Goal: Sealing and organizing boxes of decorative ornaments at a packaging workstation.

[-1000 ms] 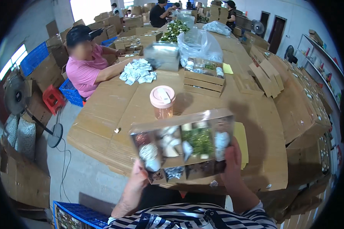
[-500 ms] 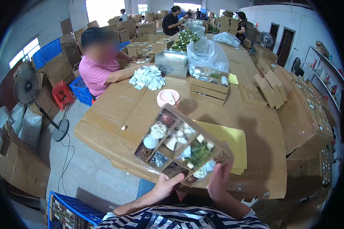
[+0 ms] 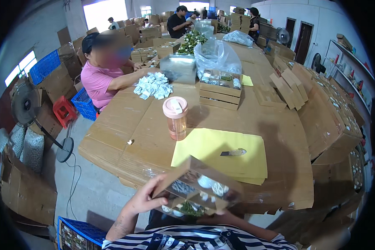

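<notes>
A flat cardboard gift box (image 3: 196,187) with a clear window, holding small white and green items, hangs tilted low in front of me, over the table's near edge. My left hand (image 3: 143,198) grips its left end. My right hand (image 3: 216,213) is under the box, mostly hidden by it, and holds its lower edge. Beyond the box lies a stack of yellow sheets (image 3: 221,154) with a small utility knife (image 3: 233,153) on top. A pink-lidded plastic cup (image 3: 176,118) stands to the left of the sheets.
The long cardboard-covered table (image 3: 125,125) carries stacked boxes (image 3: 220,89), a plastic bag (image 3: 216,56), white packets (image 3: 153,85) and flat cartons (image 3: 287,85). A person in pink (image 3: 102,77) sits at its left. A fan (image 3: 27,104), a red stool (image 3: 63,111) and blue crates (image 3: 77,233) stand on the floor.
The box has come down from held up facing me to low near my body, tilted window-down. The yellow sheets and the knife on them now show.
</notes>
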`<state>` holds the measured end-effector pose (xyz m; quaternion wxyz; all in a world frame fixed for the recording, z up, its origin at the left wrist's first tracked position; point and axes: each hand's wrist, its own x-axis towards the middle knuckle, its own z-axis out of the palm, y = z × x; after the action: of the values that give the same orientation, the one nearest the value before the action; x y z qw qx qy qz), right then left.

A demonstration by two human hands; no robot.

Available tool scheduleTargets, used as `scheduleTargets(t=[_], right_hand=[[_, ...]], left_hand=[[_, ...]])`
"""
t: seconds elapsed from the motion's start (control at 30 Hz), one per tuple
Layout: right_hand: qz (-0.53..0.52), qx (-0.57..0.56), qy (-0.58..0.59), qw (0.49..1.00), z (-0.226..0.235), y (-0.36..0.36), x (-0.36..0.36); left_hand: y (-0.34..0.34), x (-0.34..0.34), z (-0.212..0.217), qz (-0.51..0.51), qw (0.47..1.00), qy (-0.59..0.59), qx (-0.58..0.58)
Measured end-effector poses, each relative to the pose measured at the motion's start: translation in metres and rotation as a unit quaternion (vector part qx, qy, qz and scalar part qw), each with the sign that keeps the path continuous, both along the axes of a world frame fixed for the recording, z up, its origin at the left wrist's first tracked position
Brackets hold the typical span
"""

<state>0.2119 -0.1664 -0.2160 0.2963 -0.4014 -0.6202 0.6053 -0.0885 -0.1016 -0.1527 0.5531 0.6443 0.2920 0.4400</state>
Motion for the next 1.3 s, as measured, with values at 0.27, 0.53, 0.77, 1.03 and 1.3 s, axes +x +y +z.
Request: scheduleTargets(t=[0.27,0.53,0.77,1.03,1.3], right_hand=[[0.021,-0.06,-0.018,0.998,-0.028,-0.002,0.014],[0.248,-0.238,-0.142,0.928,0.024,-0.01,0.167],[0.033,-0.121,-0.046,0.991,0.125,0.039,0.17],[-0.105,0.166,-0.247,0.949,0.119,0.141,0.12],[-0.171,0.423,-0.429,0.78,0.046,0.176,0.132]], left_hand=[[0.015,0.035,0.046,-0.095,0.935,0.291,0.182],[0.023,0.047,0.046,-0.209,0.86,0.374,0.278],[0.035,0.093,0.035,-0.291,0.817,0.369,0.334],[0.057,0.098,0.061,-0.324,0.821,0.364,0.297],[0.129,0.11,0.037,-0.513,0.825,0.221,0.089]])
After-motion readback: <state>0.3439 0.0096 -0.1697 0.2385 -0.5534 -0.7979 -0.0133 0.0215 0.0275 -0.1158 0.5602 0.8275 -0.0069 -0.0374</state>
